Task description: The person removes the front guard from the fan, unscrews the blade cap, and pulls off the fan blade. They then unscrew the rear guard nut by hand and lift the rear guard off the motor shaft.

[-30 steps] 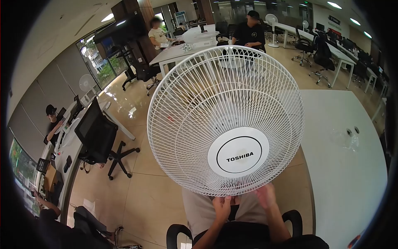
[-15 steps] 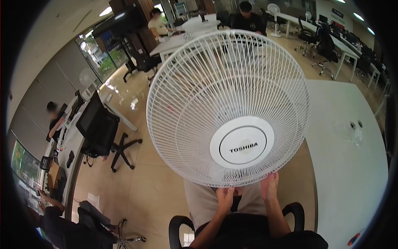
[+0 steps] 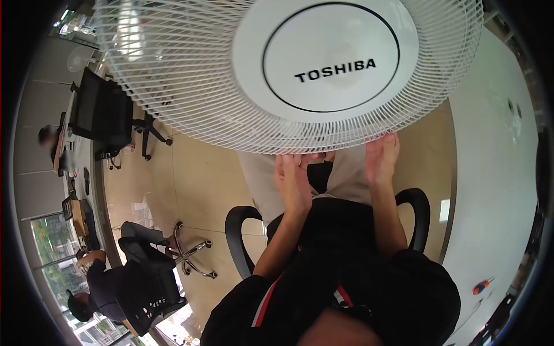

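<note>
White surface (image 3: 490,196) sat at 3 o'clock; hands (image 3: 294,183) touched fan guard (image 3: 326,95) at 6 o'clock, grip unclear, even support seemed key.

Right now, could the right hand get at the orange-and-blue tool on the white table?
Probably yes: the tool lies uncovered on the white table to the person's right. But the right hand is at the lower rim of the fan guard and would have to leave it, then pass the right armrest.

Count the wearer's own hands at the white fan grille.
2: the left hand at the lower rim of the fan grille, the right hand farther right along it. Both show, though the grille may hide parts.
</note>
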The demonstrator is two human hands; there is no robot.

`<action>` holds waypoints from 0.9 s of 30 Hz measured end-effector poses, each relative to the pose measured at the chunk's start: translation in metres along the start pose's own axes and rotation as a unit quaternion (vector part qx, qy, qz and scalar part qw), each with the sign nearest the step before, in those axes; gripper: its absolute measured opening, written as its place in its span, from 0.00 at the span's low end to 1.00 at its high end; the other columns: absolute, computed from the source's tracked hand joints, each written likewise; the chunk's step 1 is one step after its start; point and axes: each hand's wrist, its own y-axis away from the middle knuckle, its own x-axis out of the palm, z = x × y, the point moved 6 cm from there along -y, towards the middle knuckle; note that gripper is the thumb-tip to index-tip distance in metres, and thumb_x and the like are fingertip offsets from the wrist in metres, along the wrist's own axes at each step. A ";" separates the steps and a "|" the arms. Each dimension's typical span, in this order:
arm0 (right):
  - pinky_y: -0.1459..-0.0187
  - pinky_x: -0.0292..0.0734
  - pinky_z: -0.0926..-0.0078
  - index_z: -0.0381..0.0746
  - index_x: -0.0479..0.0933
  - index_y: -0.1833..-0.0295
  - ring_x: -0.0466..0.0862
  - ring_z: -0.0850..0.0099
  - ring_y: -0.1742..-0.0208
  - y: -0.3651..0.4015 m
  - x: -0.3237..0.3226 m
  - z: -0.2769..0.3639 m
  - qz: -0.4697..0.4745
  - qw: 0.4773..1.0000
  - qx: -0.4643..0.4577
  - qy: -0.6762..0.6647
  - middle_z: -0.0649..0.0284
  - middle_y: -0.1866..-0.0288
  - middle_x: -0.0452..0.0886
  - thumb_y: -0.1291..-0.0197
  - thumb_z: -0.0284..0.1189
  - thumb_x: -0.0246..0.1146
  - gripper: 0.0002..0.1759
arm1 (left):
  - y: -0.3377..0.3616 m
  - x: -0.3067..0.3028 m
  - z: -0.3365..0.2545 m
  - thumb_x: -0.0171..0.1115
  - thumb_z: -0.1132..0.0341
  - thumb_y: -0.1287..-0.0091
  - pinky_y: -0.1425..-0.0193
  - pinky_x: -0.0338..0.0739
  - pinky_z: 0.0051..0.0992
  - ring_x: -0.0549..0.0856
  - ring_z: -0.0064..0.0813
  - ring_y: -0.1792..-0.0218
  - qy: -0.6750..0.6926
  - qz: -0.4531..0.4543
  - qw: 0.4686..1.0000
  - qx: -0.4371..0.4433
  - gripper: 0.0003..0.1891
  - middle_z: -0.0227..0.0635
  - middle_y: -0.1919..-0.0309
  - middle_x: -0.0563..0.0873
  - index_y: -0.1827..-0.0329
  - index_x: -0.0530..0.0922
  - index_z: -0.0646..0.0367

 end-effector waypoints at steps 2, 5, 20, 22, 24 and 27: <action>0.29 0.70 0.65 0.34 0.65 0.26 0.76 0.69 0.33 0.004 -0.005 -0.001 0.008 1.000 0.009 0.018 0.62 0.33 0.76 0.33 0.40 0.71 0.38 | 0.002 -0.001 0.004 0.50 0.50 0.17 0.33 0.76 0.39 0.80 0.33 0.37 0.025 -0.010 0.999 -0.024 0.26 0.38 0.35 0.79 0.27 0.67 0.60; 0.28 0.70 0.63 0.34 0.64 0.26 0.75 0.68 0.31 0.002 -0.002 0.003 0.032 0.998 0.019 0.044 0.61 0.31 0.75 0.31 0.44 0.70 0.38 | -0.002 -0.010 0.012 0.43 0.36 0.20 0.24 0.67 0.46 0.66 0.36 0.24 0.042 -0.029 0.997 -0.060 0.37 0.35 0.22 0.66 0.20 0.57 0.55; 0.25 0.66 0.63 0.36 0.64 0.27 0.75 0.70 0.30 0.003 0.002 0.004 0.040 0.997 0.035 0.060 0.64 0.32 0.75 0.31 0.47 0.68 0.38 | -0.006 -0.004 0.003 0.53 0.28 0.29 0.26 0.65 0.37 0.70 0.32 0.29 0.040 -0.078 0.994 -0.064 0.46 0.34 0.28 0.70 0.20 0.59 0.55; 0.25 0.65 0.64 0.37 0.64 0.26 0.74 0.70 0.29 0.004 0.004 0.003 0.041 0.996 0.047 0.067 0.65 0.31 0.75 0.31 0.49 0.67 0.39 | -0.005 -0.005 0.001 0.53 0.28 0.28 0.31 0.68 0.35 0.72 0.31 0.34 0.027 -0.081 0.995 -0.059 0.45 0.34 0.31 0.71 0.22 0.61 0.57; 0.25 0.65 0.64 0.37 0.63 0.25 0.73 0.71 0.29 0.004 0.003 0.002 0.042 0.995 0.051 0.073 0.65 0.30 0.74 0.29 0.51 0.65 0.39 | -0.005 -0.006 0.001 0.53 0.28 0.28 0.33 0.70 0.34 0.73 0.31 0.36 0.022 -0.078 0.995 -0.057 0.45 0.34 0.33 0.72 0.24 0.62 0.58; 0.25 0.64 0.63 0.39 0.63 0.24 0.72 0.70 0.27 0.004 0.001 0.000 0.044 0.995 0.045 0.079 0.65 0.28 0.72 0.26 0.53 0.60 0.38 | -0.005 -0.005 0.003 0.54 0.29 0.28 0.34 0.71 0.35 0.73 0.30 0.37 0.036 -0.060 0.996 -0.056 0.44 0.33 0.34 0.73 0.25 0.63 0.58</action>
